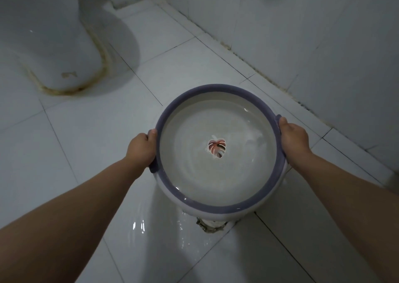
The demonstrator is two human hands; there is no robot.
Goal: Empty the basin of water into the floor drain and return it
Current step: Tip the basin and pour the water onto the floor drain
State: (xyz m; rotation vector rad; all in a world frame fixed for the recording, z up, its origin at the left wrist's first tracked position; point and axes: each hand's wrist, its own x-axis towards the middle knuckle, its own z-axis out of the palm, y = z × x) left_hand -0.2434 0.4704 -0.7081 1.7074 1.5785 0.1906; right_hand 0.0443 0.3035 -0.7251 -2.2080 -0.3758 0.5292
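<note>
Both hands [141, 148] [294, 137] grip basin [218, 207] rim – water inside, floor drain [212, 225] just below

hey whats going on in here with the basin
A person is holding a round basin with a purple rim over a white tiled bathroom floor, the left hand and right hand each gripping a side handle. It holds clear water and looks roughly level, so pouring does not seem to have started. The floor drain sits just below its near edge, with wet tiles around it. A toilet base stands at upper left.
</note>
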